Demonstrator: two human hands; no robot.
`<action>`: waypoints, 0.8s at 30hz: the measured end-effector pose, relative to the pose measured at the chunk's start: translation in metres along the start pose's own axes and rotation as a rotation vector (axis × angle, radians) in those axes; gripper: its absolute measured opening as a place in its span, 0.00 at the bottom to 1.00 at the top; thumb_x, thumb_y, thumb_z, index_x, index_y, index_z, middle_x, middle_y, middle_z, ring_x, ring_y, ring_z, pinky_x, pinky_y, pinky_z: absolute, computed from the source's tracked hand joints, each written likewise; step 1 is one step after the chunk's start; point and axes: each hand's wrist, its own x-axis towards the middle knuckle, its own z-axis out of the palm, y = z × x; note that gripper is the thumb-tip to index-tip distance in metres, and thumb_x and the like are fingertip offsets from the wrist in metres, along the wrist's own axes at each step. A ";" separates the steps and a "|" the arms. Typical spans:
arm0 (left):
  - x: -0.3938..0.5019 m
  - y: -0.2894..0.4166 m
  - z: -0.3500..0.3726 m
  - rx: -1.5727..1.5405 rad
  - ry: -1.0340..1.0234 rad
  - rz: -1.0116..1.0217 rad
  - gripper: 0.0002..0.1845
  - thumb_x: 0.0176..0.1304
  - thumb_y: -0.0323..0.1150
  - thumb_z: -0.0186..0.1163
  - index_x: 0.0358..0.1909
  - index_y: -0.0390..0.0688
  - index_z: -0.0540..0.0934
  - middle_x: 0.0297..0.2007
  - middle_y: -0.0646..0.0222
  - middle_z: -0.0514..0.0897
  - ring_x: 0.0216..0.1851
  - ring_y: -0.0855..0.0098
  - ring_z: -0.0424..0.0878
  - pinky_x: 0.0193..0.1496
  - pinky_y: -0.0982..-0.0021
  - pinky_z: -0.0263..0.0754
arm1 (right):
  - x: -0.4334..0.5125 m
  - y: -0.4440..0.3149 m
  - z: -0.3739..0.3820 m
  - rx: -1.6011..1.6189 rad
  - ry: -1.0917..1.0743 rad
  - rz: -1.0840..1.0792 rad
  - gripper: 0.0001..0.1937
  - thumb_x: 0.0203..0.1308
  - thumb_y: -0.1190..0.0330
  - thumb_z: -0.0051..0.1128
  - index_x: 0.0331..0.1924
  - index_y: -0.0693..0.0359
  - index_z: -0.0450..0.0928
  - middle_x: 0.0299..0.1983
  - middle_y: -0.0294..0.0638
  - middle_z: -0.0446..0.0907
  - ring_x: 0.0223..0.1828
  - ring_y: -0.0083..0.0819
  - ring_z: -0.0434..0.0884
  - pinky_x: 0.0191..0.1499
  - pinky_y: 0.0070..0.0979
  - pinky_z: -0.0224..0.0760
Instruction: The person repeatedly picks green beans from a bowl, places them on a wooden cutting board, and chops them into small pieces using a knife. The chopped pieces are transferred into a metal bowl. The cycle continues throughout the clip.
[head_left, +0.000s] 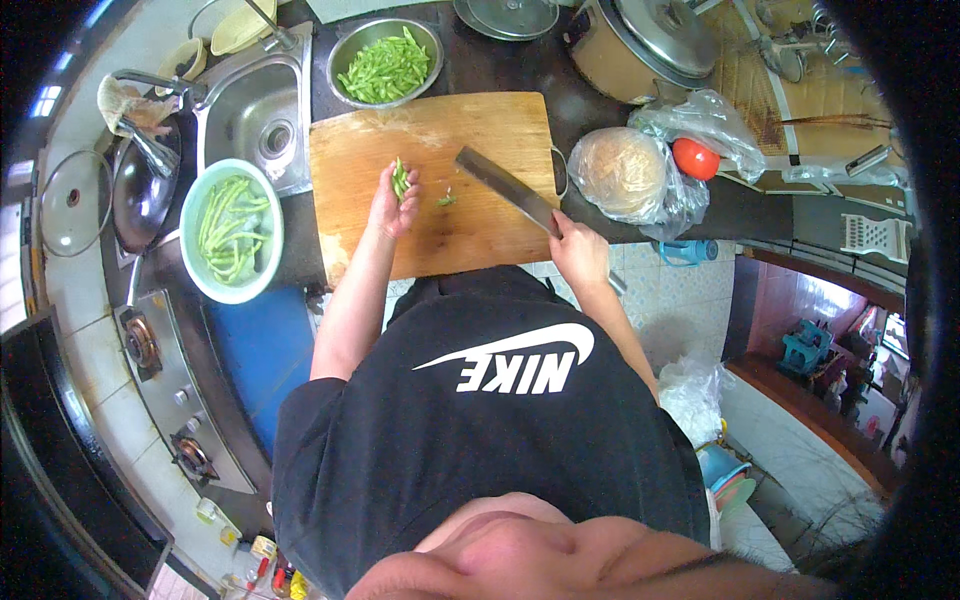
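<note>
My left hand is over the left half of a wooden cutting board, with cut green bean pieces held in its curled fingers. In my right hand, at the board's right edge, is the handle of a cleaver; its blade points up and left over the board. Small green scraps lie on the wood between hand and blade. Behind the board stands a metal bowl heaped with cut green beans. Whole green beans lie in a pale green basin to the left.
A steel sink adjoins the board's left side. To the right are a plastic-wrapped round item, a red tomato and a large lidded pot. A wok and gas stove stand at far left.
</note>
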 end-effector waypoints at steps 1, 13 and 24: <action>0.001 0.005 0.000 -0.018 -0.010 -0.009 0.12 0.67 0.46 0.50 0.37 0.50 0.70 0.27 0.76 0.70 0.18 0.83 0.61 0.10 0.86 0.53 | 0.003 -0.006 -0.003 -0.080 0.062 -0.036 0.16 0.53 0.64 0.56 0.46 0.57 0.79 0.26 0.48 0.80 0.29 0.44 0.81 0.34 0.38 0.75; 0.108 0.131 0.088 0.905 0.343 0.649 0.10 0.63 0.41 0.56 0.35 0.46 0.76 0.27 0.68 0.80 0.28 0.70 0.79 0.24 0.75 0.71 | 0.010 -0.053 0.001 -0.110 0.193 0.039 0.15 0.49 0.64 0.59 0.43 0.55 0.80 0.22 0.45 0.80 0.24 0.41 0.81 0.28 0.38 0.74; 0.116 0.146 0.103 1.748 0.302 1.155 0.12 0.60 0.39 0.57 0.34 0.41 0.82 0.31 0.54 0.82 0.35 0.52 0.79 0.38 0.58 0.72 | -0.026 -0.052 0.002 -0.006 0.172 0.367 0.12 0.52 0.63 0.57 0.42 0.51 0.81 0.25 0.47 0.81 0.28 0.44 0.82 0.32 0.38 0.75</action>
